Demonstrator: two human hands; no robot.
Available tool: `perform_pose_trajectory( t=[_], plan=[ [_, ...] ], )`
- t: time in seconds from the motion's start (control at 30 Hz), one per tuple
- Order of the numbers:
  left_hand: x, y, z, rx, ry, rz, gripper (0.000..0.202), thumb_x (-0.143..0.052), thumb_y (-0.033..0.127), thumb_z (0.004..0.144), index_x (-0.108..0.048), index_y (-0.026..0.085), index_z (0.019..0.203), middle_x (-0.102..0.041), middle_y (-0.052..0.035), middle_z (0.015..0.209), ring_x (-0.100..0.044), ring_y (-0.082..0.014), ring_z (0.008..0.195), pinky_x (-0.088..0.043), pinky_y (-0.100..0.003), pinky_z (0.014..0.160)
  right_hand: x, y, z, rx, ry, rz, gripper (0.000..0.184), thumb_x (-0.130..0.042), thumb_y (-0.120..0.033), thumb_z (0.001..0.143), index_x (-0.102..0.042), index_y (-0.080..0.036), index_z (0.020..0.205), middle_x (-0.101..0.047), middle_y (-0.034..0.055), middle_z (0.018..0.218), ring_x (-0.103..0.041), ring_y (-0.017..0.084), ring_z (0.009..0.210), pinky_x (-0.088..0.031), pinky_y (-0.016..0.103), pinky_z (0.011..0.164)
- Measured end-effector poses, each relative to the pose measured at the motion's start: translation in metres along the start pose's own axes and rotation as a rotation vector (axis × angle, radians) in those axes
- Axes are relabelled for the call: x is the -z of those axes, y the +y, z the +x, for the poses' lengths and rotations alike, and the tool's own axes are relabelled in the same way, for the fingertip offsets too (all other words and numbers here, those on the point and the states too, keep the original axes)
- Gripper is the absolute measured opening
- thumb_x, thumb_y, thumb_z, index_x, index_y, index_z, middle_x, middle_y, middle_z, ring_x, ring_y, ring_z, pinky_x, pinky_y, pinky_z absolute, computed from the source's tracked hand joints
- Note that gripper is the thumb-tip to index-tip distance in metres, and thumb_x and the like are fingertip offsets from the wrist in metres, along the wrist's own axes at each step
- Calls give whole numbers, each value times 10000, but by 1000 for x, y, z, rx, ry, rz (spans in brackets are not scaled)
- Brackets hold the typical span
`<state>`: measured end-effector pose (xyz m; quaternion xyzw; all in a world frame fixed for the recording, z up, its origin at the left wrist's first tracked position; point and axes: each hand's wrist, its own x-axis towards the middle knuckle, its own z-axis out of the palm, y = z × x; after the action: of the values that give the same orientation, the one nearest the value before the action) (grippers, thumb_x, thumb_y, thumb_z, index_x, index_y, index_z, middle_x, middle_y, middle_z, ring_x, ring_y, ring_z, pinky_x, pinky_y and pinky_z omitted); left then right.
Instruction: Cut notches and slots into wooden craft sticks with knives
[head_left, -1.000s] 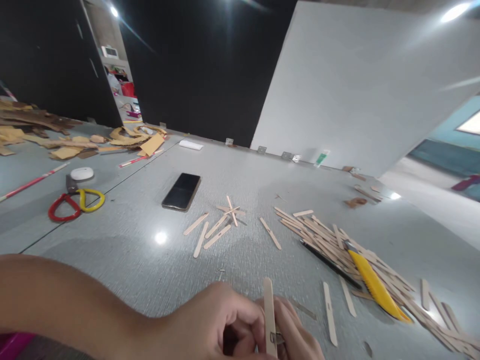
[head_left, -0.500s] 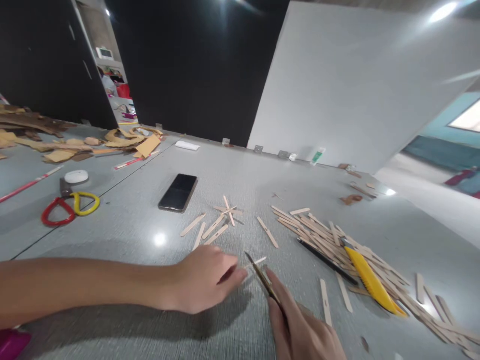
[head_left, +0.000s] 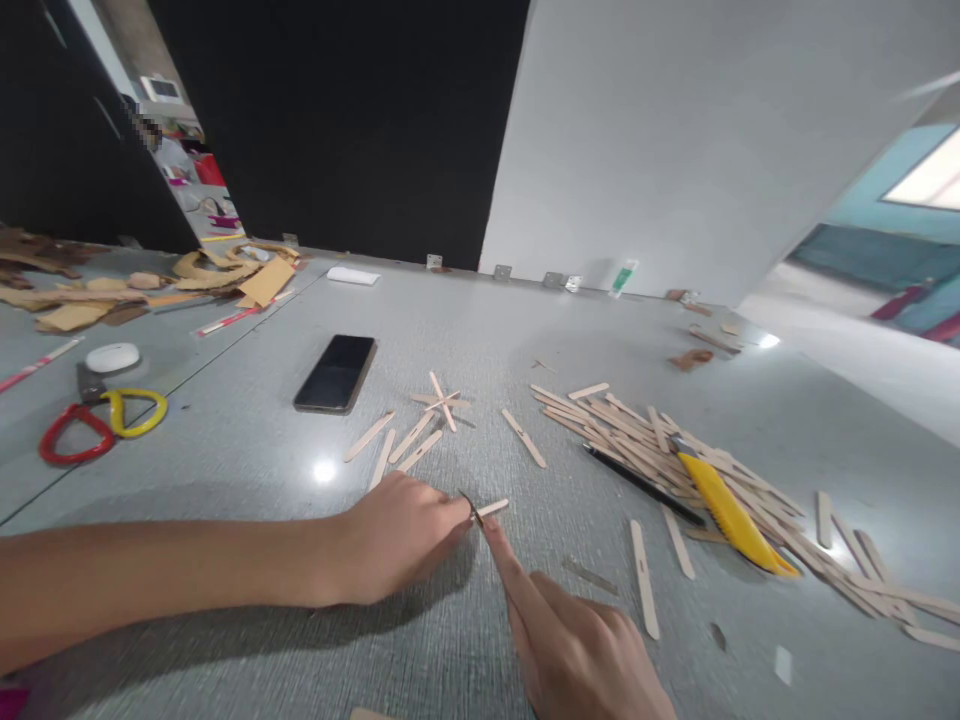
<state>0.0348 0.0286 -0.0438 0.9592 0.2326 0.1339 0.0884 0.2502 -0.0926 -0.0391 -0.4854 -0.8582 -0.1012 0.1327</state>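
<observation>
My left hand (head_left: 401, 540) rests low over the table, its fingers closed on a wooden craft stick (head_left: 495, 507) whose free end points right. In my right hand (head_left: 574, 630) is a thin-bladed knife (head_left: 472, 508), mostly covered by the hand. The index finger stretches along the knife toward its tip, and the blade lies across the stick close to my left fingertips. Just beyond my left hand are several loose sticks (head_left: 412, 437) and a small star-like piece of crossed sticks (head_left: 442, 402).
To the right, a pile of craft sticks (head_left: 622, 430) carries a yellow cutter (head_left: 731, 510) and a black pen-like tool (head_left: 641, 485). A phone (head_left: 335, 374) lies left of centre. Scissors (head_left: 79, 435) with red and yellow handles and cardboard scraps (head_left: 266, 283) are farther left.
My right hand has moved left, bringing the blade from the stick's middle to beside my left fingertips. Its index finger is now extended along the knife. The view has shifted slightly.
</observation>
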Motion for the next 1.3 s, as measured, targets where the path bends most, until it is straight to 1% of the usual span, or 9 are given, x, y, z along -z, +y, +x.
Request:
perform_pose_trajectory(
  t=[0.2,0.3,0.5,0.67,0.77,0.87,1.03,1.1,1.3],
  plan=[
    [-5,1,0,56,72,-62,372,-372,247,1069,-496,193,722,-554,36,571,-409,-105,456,-163,-295,493,0,-6,-8,-10,-82,-43,1136,-389,69,686,199,-31,1653,-650,-24,697,-625,181,439,-445,301,392],
    [-5,2,0,71,86,-77,384,-372,267,1067,-479,192,706,-538,38,555,-369,-103,452,-141,-293,496,3,-10,-10,-31,-96,-76,1134,-389,74,688,207,-22,1647,-660,-21,712,-634,182,453,-463,307,405],
    [-4,3,0,82,75,-99,385,-372,277,1074,-459,191,709,-530,38,561,-363,-101,462,-135,-287,514,10,-15,-11,-55,-96,-129,1132,-381,83,687,215,-23,1644,-668,-39,717,-635,174,435,-468,318,399],
    [-3,3,0,75,62,-117,402,-361,302,1092,-471,191,722,-532,35,578,-379,-104,475,-151,-292,512,9,-17,-14,-64,-106,-151,1126,-403,85,700,222,6,1633,-666,-37,703,-634,170,433,-487,310,412],
    [-1,1,0,59,54,-128,417,-348,309,1100,-483,191,724,-537,32,589,-393,-108,483,-163,-297,509,7,-17,-15,-70,-115,-153,1120,-411,76,718,221,-9,1639,-659,-41,692,-621,170,425,-484,307,411],
    [-1,0,-1,39,48,-138,409,-345,295,1097,-502,190,734,-548,27,596,-409,-111,486,-167,-299,508,4,-16,-14,-74,-137,-131,1124,-416,72,725,218,-36,1647,-658,-36,692,-622,177,435,-485,305,424],
    [-3,1,0,40,63,-135,390,-365,272,1077,-516,187,728,-554,21,590,-411,-109,478,-158,-300,507,-2,-9,-11,-46,-159,-39,1180,-433,61,661,202,-35,1652,-679,-8,733,-651,195,468,-472,318,419],
    [-3,2,1,62,76,-128,389,-368,270,1071,-516,187,721,-542,23,574,-391,-108,466,-149,-299,505,0,-9,-8,-44,-150,-44,1187,-431,58,651,208,-27,1647,-675,-12,723,-653,198,465,-462,320,412],
    [-2,5,2,111,94,-116,416,-370,296,1072,-486,190,687,-478,40,519,-316,-103,440,-150,-286,498,13,-20,-8,-80,-129,-179,1155,-416,72,693,253,-22,1630,-641,-54,632,-601,193,374,-423,315,364]
  ],
)
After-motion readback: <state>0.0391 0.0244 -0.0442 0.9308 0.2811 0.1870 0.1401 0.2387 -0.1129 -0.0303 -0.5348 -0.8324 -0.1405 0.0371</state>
